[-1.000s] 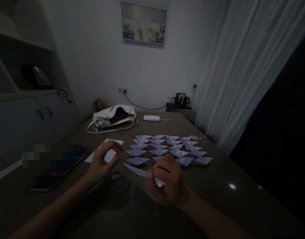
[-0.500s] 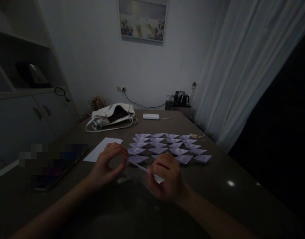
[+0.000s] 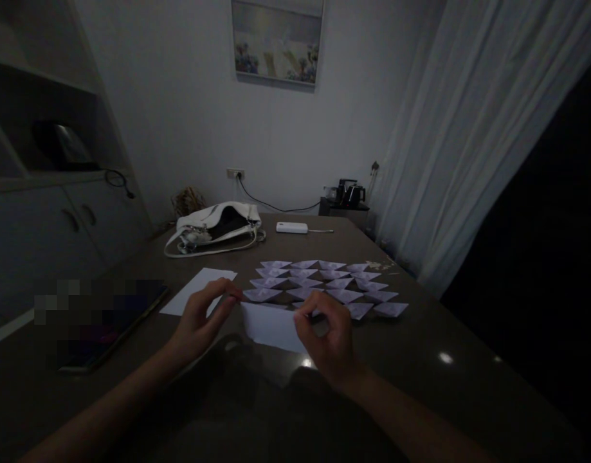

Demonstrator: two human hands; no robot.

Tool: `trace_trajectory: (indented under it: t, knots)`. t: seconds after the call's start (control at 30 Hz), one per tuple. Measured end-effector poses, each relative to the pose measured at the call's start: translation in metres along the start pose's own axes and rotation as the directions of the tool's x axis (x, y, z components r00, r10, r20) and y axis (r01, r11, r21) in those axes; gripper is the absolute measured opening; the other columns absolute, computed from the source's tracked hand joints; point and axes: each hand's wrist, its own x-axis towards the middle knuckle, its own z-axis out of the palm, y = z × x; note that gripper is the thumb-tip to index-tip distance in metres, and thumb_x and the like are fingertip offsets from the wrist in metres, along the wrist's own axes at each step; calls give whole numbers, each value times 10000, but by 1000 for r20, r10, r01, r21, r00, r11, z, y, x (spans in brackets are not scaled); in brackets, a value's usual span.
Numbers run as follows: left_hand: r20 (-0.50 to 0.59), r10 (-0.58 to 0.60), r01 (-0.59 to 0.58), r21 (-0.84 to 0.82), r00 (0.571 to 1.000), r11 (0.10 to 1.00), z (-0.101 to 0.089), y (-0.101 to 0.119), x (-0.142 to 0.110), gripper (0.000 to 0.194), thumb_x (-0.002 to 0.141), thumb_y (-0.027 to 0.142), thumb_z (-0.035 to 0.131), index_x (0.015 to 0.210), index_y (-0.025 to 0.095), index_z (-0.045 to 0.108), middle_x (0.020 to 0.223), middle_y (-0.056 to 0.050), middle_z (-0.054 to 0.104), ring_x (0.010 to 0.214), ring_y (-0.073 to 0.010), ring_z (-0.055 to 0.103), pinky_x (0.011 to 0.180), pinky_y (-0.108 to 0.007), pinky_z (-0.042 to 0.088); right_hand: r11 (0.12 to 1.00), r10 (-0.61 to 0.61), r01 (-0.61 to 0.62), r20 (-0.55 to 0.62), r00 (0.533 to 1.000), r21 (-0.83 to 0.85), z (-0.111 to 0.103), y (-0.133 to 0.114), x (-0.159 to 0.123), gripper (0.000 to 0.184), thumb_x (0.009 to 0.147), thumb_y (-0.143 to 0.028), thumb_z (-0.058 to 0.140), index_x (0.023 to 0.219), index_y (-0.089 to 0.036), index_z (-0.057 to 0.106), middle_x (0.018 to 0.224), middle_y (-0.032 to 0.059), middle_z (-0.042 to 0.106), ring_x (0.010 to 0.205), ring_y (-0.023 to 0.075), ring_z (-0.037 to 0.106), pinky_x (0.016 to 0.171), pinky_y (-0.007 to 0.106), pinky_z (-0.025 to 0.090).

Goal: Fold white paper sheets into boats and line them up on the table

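Observation:
A small white sheet of paper (image 3: 272, 326) is held up above the table between my two hands, its broad face toward me. My right hand (image 3: 328, 334) pinches the sheet's right end between thumb and fingertips. At the upper left corner, my left hand (image 3: 203, 316) has its thumb and fingers closed together on the paper's edge. Just behind the sheet stand several rows of folded paper boats (image 3: 303, 283), the nearest row partly hidden by the sheet and my right hand. More white paper (image 3: 191, 292) lies flat beyond my left hand.
A phone (image 3: 116, 328), partly blurred out, lies on the dark table (image 3: 449, 405) at the left. Farther back are a white handbag (image 3: 220, 225) and a white power bank (image 3: 292, 227) with a short cable. A curtain (image 3: 420, 161) hangs along the right side.
My left hand has come to the paper's left corner and closed there. The sheet, seen nearly edge-on before, has been turned so its face shows. The boats have stayed in place.

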Motion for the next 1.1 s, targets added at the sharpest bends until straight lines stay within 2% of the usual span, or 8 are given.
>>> trace_trajectory:
  t: [0.17, 0.27, 0.4, 0.5, 0.6, 0.77, 0.93, 1.1]
  knots:
    - [53, -23, 31, -151, 998, 988, 7, 8, -3, 289, 916, 354, 473, 711, 196, 602, 699, -8, 607, 681, -181, 565, 652, -276, 452, 977, 189, -188, -6, 982, 106, 5, 12, -1, 148, 779, -190, 548, 642, -188, 492, 593, -33, 482, 569, 113, 470, 544, 229, 398]
    - [72, -41, 51, -140, 997, 989, 9, 11, -3, 254, 884, 338, 536, 679, 196, 587, 675, -1, 591, 655, -165, 540, 619, -260, 444, 953, 273, -271, 7, 962, 136, 6, 15, -1, 140, 780, -217, 560, 652, -182, 513, 588, -34, 493, 553, 107, 474, 524, 215, 397]
    - [23, -91, 93, -111, 996, 989, 7, 9, -2, 277, 874, 364, 541, 663, 192, 587, 649, 8, 575, 631, -158, 533, 592, -250, 432, 939, 310, -308, 14, 951, 151, 6, 16, 1, 148, 796, -250, 570, 670, -174, 555, 600, -24, 525, 559, 111, 501, 516, 206, 410]
    - [-26, -151, 148, -98, 988, 984, 7, 6, -2, 273, 857, 386, 565, 671, 189, 600, 641, 12, 571, 632, -161, 536, 583, -247, 424, 945, 278, -280, 32, 960, 168, 4, 13, 1, 180, 845, -259, 531, 703, -171, 595, 631, -2, 569, 590, 124, 537, 527, 213, 431]
    - [-45, -222, 215, -125, 974, 968, 9, 6, -3, 292, 854, 419, 573, 677, 189, 603, 645, 11, 566, 643, -165, 536, 565, -242, 418, 959, 177, -195, 102, 979, 206, 2, 8, 0, 222, 892, -226, 438, 845, -174, 649, 702, 25, 630, 626, 139, 579, 545, 229, 465]
    - [-18, -254, 247, -176, 967, 953, 10, 11, -2, 312, 845, 443, 575, 674, 184, 608, 643, 7, 570, 635, -166, 539, 532, -231, 418, 984, 27, -68, 243, 970, 163, 0, 2, -1, 327, 843, -152, 445, 1122, -189, 612, 900, 50, 690, 697, 144, 618, 575, 241, 499]
    - [-10, -262, 254, -209, 965, 944, 12, 10, -1, 282, 823, 429, 596, 682, 186, 627, 631, 9, 594, 597, -160, 542, 510, -226, 419, 992, -84, 44, 352, 932, 120, 2, 7, -4, 245, 833, -172, 531, 1033, -195, 670, 790, 19, 665, 657, 131, 581, 618, 255, 492]
    - [79, -272, 284, -224, 959, 932, 16, 8, -1, 259, 822, 404, 609, 719, 174, 671, 667, -12, 636, 633, -170, 568, 515, -225, 425, 995, -25, -22, 447, 894, 99, 6, 11, -7, 130, 845, -255, 631, 932, -173, 683, 849, 36, 670, 686, 119, 594, 642, 236, 493]
